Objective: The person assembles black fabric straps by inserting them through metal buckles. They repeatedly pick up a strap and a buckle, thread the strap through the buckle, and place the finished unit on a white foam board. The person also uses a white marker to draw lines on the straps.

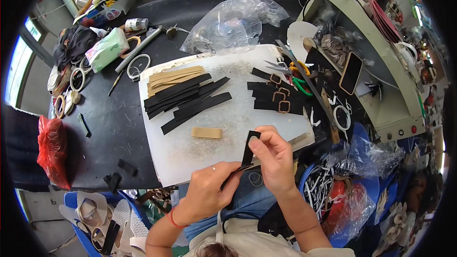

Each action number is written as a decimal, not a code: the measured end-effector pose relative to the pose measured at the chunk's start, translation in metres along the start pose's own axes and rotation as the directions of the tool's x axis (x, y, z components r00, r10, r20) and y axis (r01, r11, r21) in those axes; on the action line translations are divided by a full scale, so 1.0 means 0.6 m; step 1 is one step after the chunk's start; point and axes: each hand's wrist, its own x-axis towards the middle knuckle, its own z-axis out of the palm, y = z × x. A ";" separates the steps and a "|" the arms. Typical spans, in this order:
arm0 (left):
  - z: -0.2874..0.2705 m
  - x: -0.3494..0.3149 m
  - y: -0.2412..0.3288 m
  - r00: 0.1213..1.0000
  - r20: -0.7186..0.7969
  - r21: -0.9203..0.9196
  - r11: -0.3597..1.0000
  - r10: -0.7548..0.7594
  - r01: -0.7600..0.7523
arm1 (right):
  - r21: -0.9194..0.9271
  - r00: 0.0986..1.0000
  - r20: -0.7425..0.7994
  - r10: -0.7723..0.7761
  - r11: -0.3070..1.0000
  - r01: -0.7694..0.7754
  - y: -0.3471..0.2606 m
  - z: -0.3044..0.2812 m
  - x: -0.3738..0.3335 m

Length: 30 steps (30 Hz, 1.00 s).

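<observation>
A short black strap [248, 150] is held between my two hands over the near edge of a white board [176, 159]. My right hand [273, 159] pinches its upper end between thumb and fingers. At the lower end, the fingers of my left hand [209, 190] are closed on it. Ahead of my hands lies a single tan strap [206, 133]. Farther off on the board are a fan of black straps [190, 96] and a stack of tan straps [175, 78]. To the right, several black straps [266, 99] carry square bronze-coloured buckles [284, 106].
Scissors [299, 69] and a long metal ruler [312, 85] lie at the board's right edge. A phone [351, 73] rests on a green-grey machine [381, 119]. A clear plastic bag [233, 24] sits behind, a red bag [52, 150] at left. Blue bins [71, 204] flank me.
</observation>
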 end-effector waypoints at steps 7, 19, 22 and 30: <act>-0.029 0.070 -0.009 0.971 0.231 0.113 0.993 -0.055 0.029 | -0.757 0.950 0.110 -0.292 0.595 0.270 -0.059 -0.096 0.057; -0.083 0.134 -0.111 0.979 -0.056 0.471 0.870 0.197 -0.148 | -0.909 0.798 0.407 -0.445 -0.115 0.399 -0.077 -0.121 0.142; -0.097 0.113 -0.145 0.972 0.001 0.495 0.844 0.236 -0.205 | -0.832 0.764 0.426 -0.484 0.121 0.541 -0.104 -0.060 0.209; -0.108 0.088 -0.130 0.981 0.074 0.362 0.912 0.177 -0.192 | -0.853 0.792 0.488 0.367 0.393 0.343 0.010 0.056 0.576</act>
